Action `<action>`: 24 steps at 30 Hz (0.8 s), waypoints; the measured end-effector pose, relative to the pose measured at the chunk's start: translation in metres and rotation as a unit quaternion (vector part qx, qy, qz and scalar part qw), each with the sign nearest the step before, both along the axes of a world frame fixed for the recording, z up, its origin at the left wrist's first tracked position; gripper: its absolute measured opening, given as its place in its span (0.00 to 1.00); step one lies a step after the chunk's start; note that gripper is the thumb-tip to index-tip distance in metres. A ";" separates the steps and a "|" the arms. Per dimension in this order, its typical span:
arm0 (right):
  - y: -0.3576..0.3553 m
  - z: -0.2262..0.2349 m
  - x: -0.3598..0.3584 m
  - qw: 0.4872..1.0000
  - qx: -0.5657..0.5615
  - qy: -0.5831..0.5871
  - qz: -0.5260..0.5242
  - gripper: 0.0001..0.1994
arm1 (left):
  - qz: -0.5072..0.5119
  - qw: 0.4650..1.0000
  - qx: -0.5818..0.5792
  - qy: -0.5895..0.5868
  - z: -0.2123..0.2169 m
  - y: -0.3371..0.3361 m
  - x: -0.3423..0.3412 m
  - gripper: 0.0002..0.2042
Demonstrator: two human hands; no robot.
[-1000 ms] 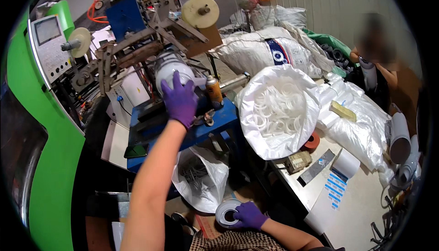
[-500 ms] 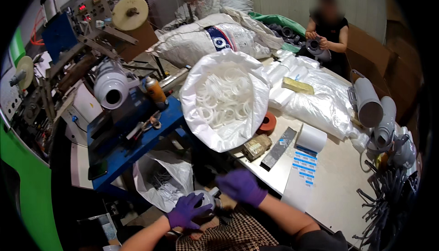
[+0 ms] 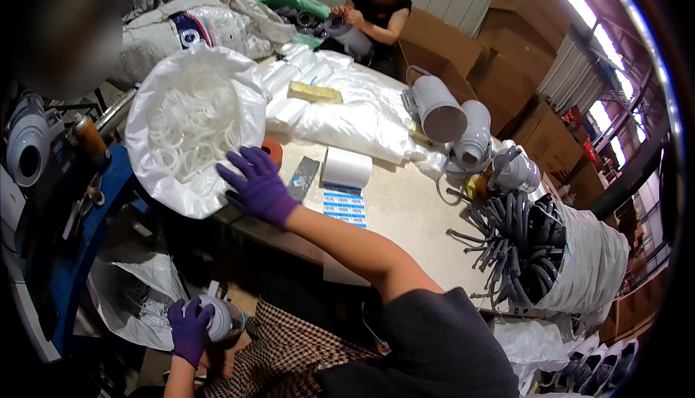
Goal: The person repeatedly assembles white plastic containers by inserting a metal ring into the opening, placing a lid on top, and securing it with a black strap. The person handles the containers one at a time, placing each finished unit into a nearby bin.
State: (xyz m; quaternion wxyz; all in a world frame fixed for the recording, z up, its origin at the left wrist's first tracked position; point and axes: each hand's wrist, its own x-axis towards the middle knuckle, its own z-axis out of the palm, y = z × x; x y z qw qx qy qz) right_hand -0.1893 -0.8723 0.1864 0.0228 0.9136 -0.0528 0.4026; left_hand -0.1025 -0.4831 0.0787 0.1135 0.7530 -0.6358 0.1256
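Worktable (image 3: 413,217), pale top, runs across the middle. Brown cardboard boxes (image 3: 525,28) stacked behind, upper right. Blue bench (image 3: 79,275) at left edge. Co-worker (image 3: 376,21) at the far side, both hands on a grey part. Big white bag (image 3: 166,188), mouth open, full of translucent rings, at table's left end. White sack (image 3: 594,260) on its side at right, dark grey strips (image 3: 517,246) spilling out its mouth toward the table. Flat white plastic bundles (image 3: 355,126) across the back of the table. Three grey cylindrical parts near the right end. Smaller scrap bag (image 3: 163,271) low, below the white bag.

Grey housing (image 3: 221,318) down by the checked cloth (image 3: 282,347), just beside scrap bag, off the tabletop. Left hand (image 3: 188,329), purple glove, on its near-left side, fingers bent; can't tell how firm the grip is. Right hand (image 3: 257,188), purple glove, fingers spread wide, nothing seen in it, fingertips overlapping white bag's right edge; contact unclear.

Small stuff: label roll (image 3: 347,168), partly unrolled; grey flat bar (image 3: 302,177); yellowish block (image 3: 316,93) on the bundles; red-brown roll (image 3: 272,153) just behind right hand.
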 end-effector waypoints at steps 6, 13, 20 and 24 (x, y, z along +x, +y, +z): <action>-0.056 0.035 -0.223 0.928 0.286 -0.061 -0.232 0.29 | -0.066 0.977 -0.010 0.204 -0.018 0.010 0.008 0.14; -0.106 0.010 -0.264 0.922 0.256 -0.018 -0.291 0.28 | -0.111 0.968 0.080 0.211 -0.014 0.028 0.035 0.35; -0.119 0.010 -0.192 0.915 0.253 0.042 -0.313 0.28 | -0.039 0.953 -0.052 0.295 0.073 0.060 0.051 0.32; -0.137 -0.006 -0.194 0.906 0.260 0.056 -0.329 0.27 | 0.048 0.914 -0.077 0.395 0.195 0.113 0.061 0.11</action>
